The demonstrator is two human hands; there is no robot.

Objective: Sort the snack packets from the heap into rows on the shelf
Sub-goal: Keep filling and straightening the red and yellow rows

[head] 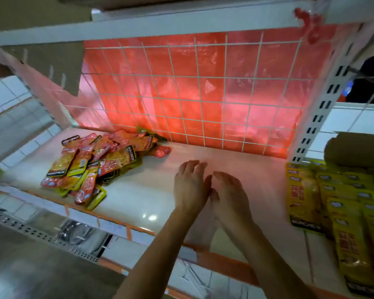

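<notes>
White shelf [143,190]: heap [99,160] left, yellow packets [333,201] right; left hand [190,188], right hand [230,197] between, fingers [192,167] slack, empty.

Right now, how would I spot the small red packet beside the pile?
Find the red plastic sheet behind the white wire grid. Below its left part sits a heap of orange and yellow snack packets. The small red packet pokes out alone at the heap's right edge, all red beside yellow ones.
</notes>
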